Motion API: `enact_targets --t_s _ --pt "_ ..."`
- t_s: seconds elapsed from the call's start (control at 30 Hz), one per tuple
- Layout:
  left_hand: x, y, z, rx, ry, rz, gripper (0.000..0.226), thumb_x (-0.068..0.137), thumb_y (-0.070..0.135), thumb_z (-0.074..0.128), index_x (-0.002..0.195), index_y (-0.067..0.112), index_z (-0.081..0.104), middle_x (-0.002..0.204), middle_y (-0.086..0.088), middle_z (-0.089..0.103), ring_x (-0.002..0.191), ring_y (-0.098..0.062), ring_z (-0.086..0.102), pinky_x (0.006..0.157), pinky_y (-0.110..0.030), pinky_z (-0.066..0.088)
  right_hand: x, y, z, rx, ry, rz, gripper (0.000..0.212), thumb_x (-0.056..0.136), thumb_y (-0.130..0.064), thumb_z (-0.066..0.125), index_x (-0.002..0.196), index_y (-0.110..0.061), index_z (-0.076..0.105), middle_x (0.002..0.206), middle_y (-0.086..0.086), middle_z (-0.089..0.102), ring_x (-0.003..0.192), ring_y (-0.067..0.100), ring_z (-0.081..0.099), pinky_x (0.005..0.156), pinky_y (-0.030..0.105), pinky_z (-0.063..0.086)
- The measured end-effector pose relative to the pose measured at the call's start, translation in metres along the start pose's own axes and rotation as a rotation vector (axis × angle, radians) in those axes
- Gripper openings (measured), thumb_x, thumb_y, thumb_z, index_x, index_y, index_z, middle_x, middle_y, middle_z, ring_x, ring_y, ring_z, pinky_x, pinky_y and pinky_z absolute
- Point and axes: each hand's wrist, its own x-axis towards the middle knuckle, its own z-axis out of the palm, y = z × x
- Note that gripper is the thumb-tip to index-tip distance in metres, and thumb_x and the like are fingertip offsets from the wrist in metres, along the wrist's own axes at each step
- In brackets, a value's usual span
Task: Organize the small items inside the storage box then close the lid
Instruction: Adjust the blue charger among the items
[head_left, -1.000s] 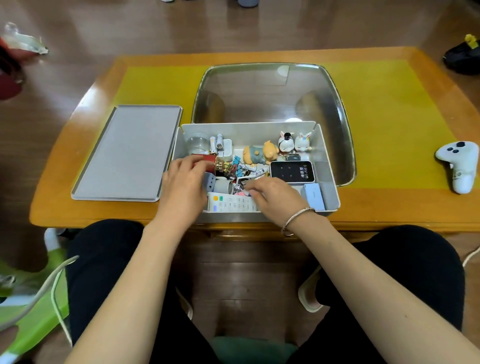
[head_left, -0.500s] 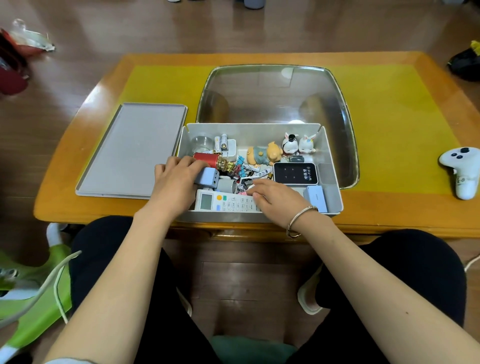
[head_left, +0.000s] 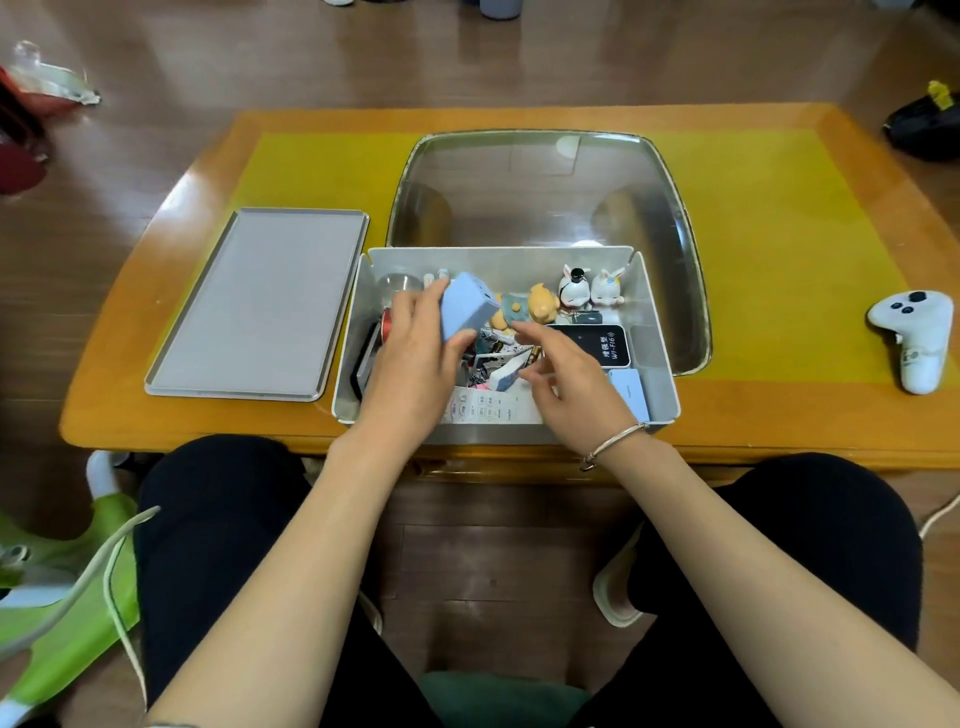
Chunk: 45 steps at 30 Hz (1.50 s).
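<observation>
A grey storage box (head_left: 655, 332) stands at the table's near edge, full of small items. My left hand (head_left: 415, 358) holds a light-blue block (head_left: 465, 306) lifted over the box's left half. My right hand (head_left: 571, 384) hovers over the middle of the box with fingers apart, just above a small white-and-blue piece (head_left: 506, 376). Inside lie a white remote (head_left: 488, 408), a black Wi-Fi device (head_left: 602, 343), a bear figurine (head_left: 537, 306), two rabbit figurines (head_left: 589, 288) and a pale-blue card (head_left: 631, 392). The flat grey lid (head_left: 260, 304) lies left of the box.
A shiny metal tray (head_left: 545, 187) sits behind the box on a yellow mat (head_left: 779, 249). A white game controller (head_left: 917, 338) rests at the table's right. My knees are under the near edge. A green object (head_left: 62, 613) lies on the floor at left.
My left hand picked the light-blue block out of the clutter and raised it toward the back left. My right hand lifted off the remote and opened.
</observation>
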Motion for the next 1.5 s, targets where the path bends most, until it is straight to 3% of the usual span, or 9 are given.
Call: enact_targets --t_s 0.1,0.2,0.37,0.53,0.8,1.07,1.2,1.33,1.5 --pt "-0.001 0.010 0.013 -0.064 -0.067 0.046 0.050 0.093 0.027 0.059 0.136 0.008 0.041 0.128 -0.011 0.045 0.111 -0.024 0.048 0.083 -0.019 0.031 -0.007 0.010 -0.009 0.023 0.085 -0.013 0.063 0.086 0.001 0.053 0.139 -0.029 0.036 0.128 -0.009 0.047 0.091 0.001 0.056 0.083 0.017 0.049" --pt "-0.002 0.019 0.026 -0.105 -0.103 0.051 0.046 0.087 0.026 0.067 0.126 0.007 0.050 0.119 -0.011 0.051 0.108 -0.025 0.051 0.085 -0.027 0.036 -0.009 0.020 -0.017 -0.033 0.091 -0.036 0.077 0.082 -0.001 0.061 0.143 -0.032 0.027 0.132 -0.009 0.039 0.104 -0.001 0.050 0.089 0.006 0.039" --pt "-0.006 0.028 0.040 -0.180 -0.050 0.045 0.045 0.080 0.027 0.075 0.114 0.006 0.056 0.110 -0.006 0.058 0.095 -0.013 0.050 0.075 -0.014 0.031 -0.006 0.028 -0.019 -0.083 0.039 -0.008 0.072 0.079 -0.010 0.069 0.141 -0.025 0.034 0.138 -0.001 0.039 0.123 0.007 0.039 0.099 0.021 0.037" --pt "-0.012 0.035 0.046 -0.310 -0.001 0.068 0.043 0.074 0.026 0.081 0.107 0.008 0.060 0.099 0.006 0.054 0.092 -0.009 0.052 0.079 -0.017 0.042 -0.001 0.024 -0.016 -0.142 0.066 0.040 0.046 0.077 -0.026 0.072 0.119 -0.020 0.056 0.109 0.000 0.061 0.093 0.009 0.053 0.079 0.021 0.044" --pt "-0.013 0.037 0.045 -0.321 0.008 0.184 0.044 0.076 0.017 0.079 0.114 0.006 0.062 0.109 -0.005 0.060 0.098 -0.010 0.053 0.085 -0.015 0.043 -0.005 0.021 -0.017 -0.118 0.081 0.061 0.047 0.079 -0.026 0.071 0.123 -0.024 0.052 0.109 -0.003 0.066 0.096 0.018 0.062 0.081 0.038 0.053" --pt "-0.011 0.027 0.044 -0.507 -0.041 0.054 0.057 0.080 0.010 0.074 0.125 0.028 0.045 0.104 0.023 0.052 0.091 0.008 0.052 0.083 -0.009 0.043 -0.005 0.020 -0.016 -0.035 0.167 0.106 0.045 0.069 -0.042 0.078 0.106 -0.020 0.064 0.095 -0.007 0.067 0.080 0.008 0.058 0.071 0.025 0.052" --pt "-0.010 0.025 0.046 -0.571 -0.070 0.013 0.047 0.084 0.008 0.069 0.125 0.023 0.050 0.109 0.022 0.052 0.086 0.008 0.055 0.082 -0.015 0.048 -0.008 0.017 -0.018 0.047 0.207 0.120 0.043 0.068 -0.037 0.080 0.101 -0.017 0.062 0.087 -0.011 0.060 0.074 0.000 0.057 0.063 0.011 0.049" --pt "-0.006 0.021 0.047 -0.558 -0.074 -0.005 0.044 0.085 0.009 0.069 0.124 0.020 0.052 0.116 0.009 0.054 0.085 0.009 0.055 0.075 -0.012 0.049 -0.010 0.014 -0.022 0.136 0.240 0.123 0.047 0.069 -0.025 0.082 0.109 -0.011 0.061 0.096 -0.005 0.060 0.081 0.002 0.059 0.065 0.005 0.049" --pt "-0.007 0.019 0.050 -0.481 -0.028 0.060 0.051 0.085 0.007 0.068 0.128 0.026 0.048 0.115 0.011 0.051 0.087 0.003 0.057 0.071 -0.013 0.048 -0.009 0.016 -0.028 0.121 0.267 0.109 0.051 0.071 -0.019 0.081 0.116 -0.010 0.058 0.110 0.005 0.060 0.095 0.006 0.054 0.073 0.005 0.048"
